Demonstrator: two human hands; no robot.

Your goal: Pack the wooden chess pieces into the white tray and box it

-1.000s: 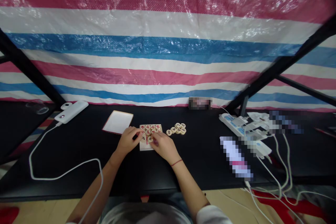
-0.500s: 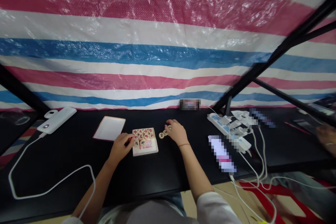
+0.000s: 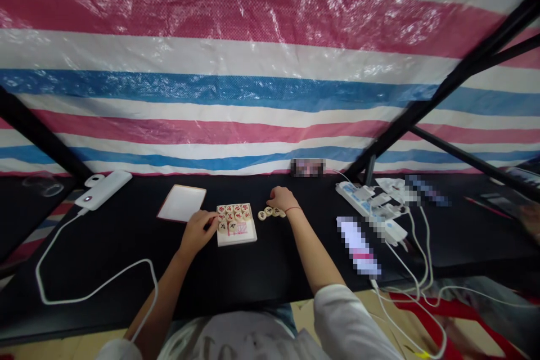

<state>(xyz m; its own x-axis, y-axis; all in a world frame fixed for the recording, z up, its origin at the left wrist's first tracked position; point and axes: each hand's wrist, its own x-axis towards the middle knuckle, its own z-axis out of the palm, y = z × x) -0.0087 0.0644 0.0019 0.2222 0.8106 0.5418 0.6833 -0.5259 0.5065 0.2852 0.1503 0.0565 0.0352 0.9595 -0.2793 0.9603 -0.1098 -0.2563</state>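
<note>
A small white box (image 3: pixel 243 239) holds several round Chinese chess pieces (image 3: pixel 229 217), most with red characters and some with black ones. The front right part of its floor shows pink line printing. At its left side my left hand (image 3: pixel 198 233) is closed, fingertips on the edge beside the pieces. To the right of the box, a short row of loose Chinese chess pieces (image 3: pixel 269 211) lies on the black table. My right hand (image 3: pixel 284 199) is just behind this row, its fingers curled down; what they hold, if anything, is hidden.
The box lid (image 3: pixel 182 203) lies inside up behind my left hand. A white power bank (image 3: pixel 104 191) and its cable are at the left. On the right are a power strip (image 3: pixel 371 211) with plugs, a blurred phone (image 3: pixel 358 247) and several cables. Striped sheeting (image 3: pixel 253 84) hangs behind.
My right hand has shifted back off the loose pieces, and more of their row shows. My left hand stays at the box's left edge. The view has shifted slightly.
</note>
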